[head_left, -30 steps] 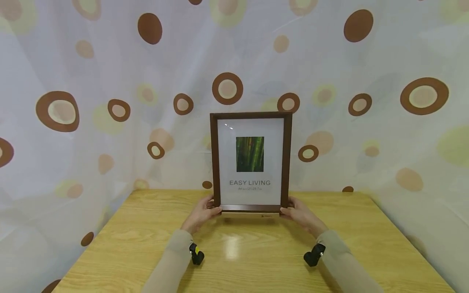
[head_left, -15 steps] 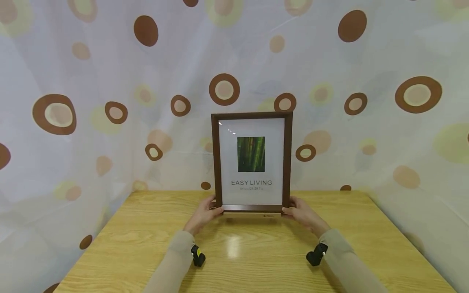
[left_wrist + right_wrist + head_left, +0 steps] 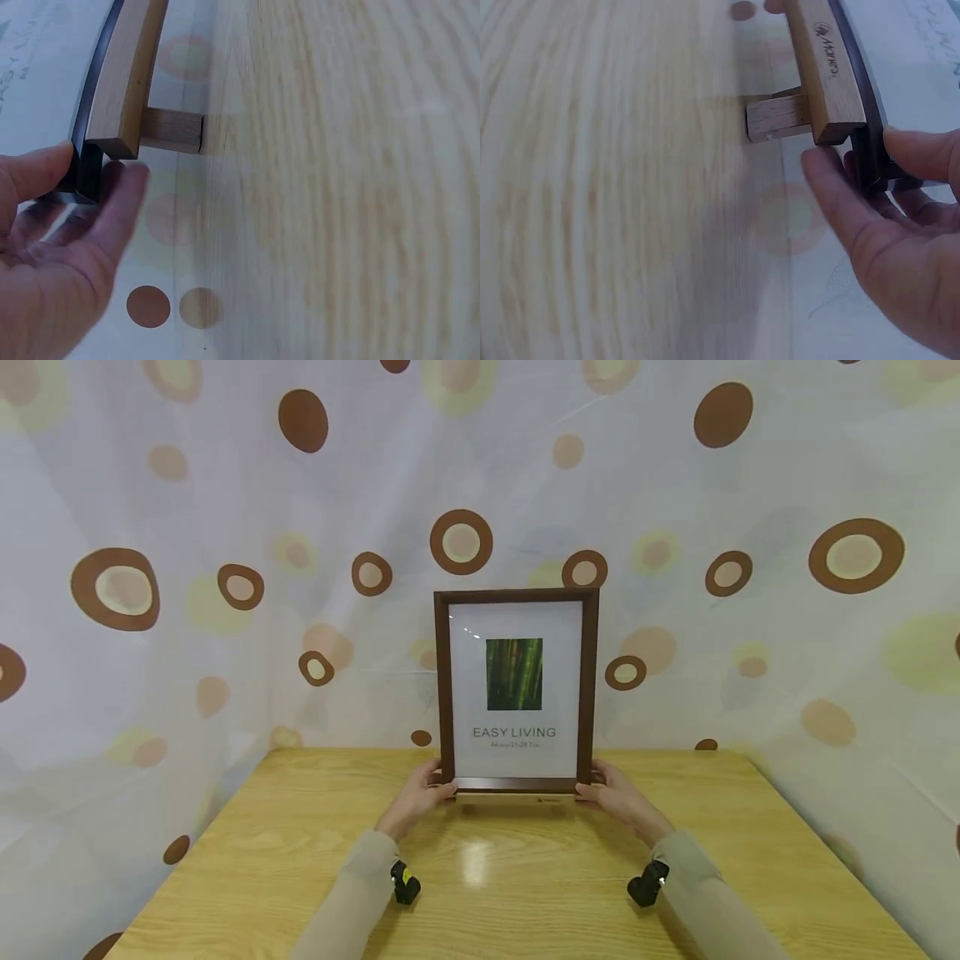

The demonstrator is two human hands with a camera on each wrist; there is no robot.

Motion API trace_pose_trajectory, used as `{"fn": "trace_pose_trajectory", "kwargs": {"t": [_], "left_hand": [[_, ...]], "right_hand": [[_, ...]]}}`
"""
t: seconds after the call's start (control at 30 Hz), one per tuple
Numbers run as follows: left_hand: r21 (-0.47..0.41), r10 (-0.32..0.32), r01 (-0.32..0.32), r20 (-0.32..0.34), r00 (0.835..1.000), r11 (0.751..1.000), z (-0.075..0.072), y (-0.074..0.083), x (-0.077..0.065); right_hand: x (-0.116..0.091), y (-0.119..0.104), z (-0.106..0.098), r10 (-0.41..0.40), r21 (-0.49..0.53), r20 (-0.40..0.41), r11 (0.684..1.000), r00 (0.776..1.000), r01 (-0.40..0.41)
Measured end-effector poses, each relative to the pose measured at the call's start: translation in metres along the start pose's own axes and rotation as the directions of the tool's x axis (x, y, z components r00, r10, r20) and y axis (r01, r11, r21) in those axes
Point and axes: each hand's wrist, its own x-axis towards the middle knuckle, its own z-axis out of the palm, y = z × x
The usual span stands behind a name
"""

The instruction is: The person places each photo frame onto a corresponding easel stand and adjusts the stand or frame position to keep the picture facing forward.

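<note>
A dark brown picture frame (image 3: 513, 681) stands upright with its glazed front towards me; behind the glass are a small bamboo picture and the words "EASY LIVING". Its lower edge sits on the ledge of a light wooden stand (image 3: 517, 800), whose short foot (image 3: 172, 130) shows in the left wrist view. My left hand (image 3: 412, 797) grips the lower left corner, thumb on the front and fingers behind. At the lower right corner, my right hand (image 3: 624, 799) holds on the same way. Both hands' fingertips lie close beneath the ends of the ledge (image 3: 829, 75). Most of the stand is hidden behind the frame.
The wooden table (image 3: 480, 893) reaches back to a pale hanging sheet (image 3: 375, 468) with brown and yellow spots, which also closes off both sides. A black wrist camera (image 3: 405, 883) is worn on the left wrist and another black camera (image 3: 648, 883) on the right.
Against the backdrop, the frame, stand and both hands appear very slightly further right than a second ago, as the head view also shifts a little. Both hands keep their hold on the corners.
</note>
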Motion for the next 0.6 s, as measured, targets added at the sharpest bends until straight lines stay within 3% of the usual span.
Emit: {"fn": "trace_pose_trajectory", "kwargs": {"t": [0.23, 0.4, 0.5, 0.6], "left_hand": [[0.116, -0.038, 0.042, -0.039, 0.999, 0.992, -0.008, 0.002, -0.014], [0.215, -0.039, 0.058, -0.092, 0.995, 0.975, -0.017, 0.011, -0.025], [0.292, -0.007, 0.041, -0.116, 0.993, 0.956, -0.022, 0.016, -0.031], [0.363, 0.004, 0.042, -0.124, 0.992, 0.931, -0.027, 0.020, -0.035]], "right_hand": [[-0.010, -0.007, -0.005, -0.006, -0.259, 0.018, 0.966, 1.000, 0.010], [-0.013, -0.019, -0.009, -0.050, -0.352, 0.057, 0.934, 0.997, 0.067], [-0.017, -0.023, -0.012, -0.064, -0.427, 0.076, 0.900, 0.995, 0.091], [-0.021, -0.023, -0.016, -0.089, -0.531, 0.067, 0.840, 0.994, 0.111]]}}
